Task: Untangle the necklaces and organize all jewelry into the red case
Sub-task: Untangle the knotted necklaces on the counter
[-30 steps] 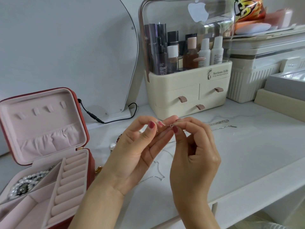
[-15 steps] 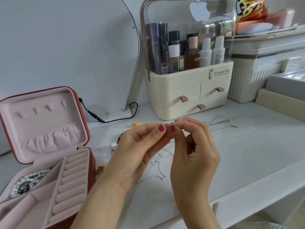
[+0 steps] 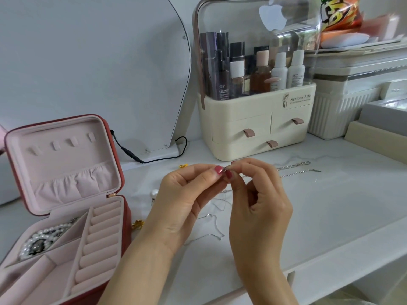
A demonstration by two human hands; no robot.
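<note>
Above the table (image 3: 330, 205), my left hand (image 3: 182, 201) and right hand (image 3: 259, 203) both pinch the silver necklace (image 3: 217, 225) clasp; its chain trails straight down between them.

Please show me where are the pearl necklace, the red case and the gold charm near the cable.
pearl necklace (image 3: 45, 239), head view, on the beads.
red case (image 3: 111, 137), head view, on the lid's edge.
gold charm (image 3: 183, 165), head view, on its middle.

Clasp (image 3: 224, 170) between fingers (image 3: 218, 170) too small to identify. Chain (image 3: 214, 225) partly hidden behind both hands. Case (image 3: 123, 227) cut off at left and bottom edges. Pearls (image 3: 47, 235) partly hidden by divider. Snack bag (image 3: 339, 14) cropped at top.
</note>
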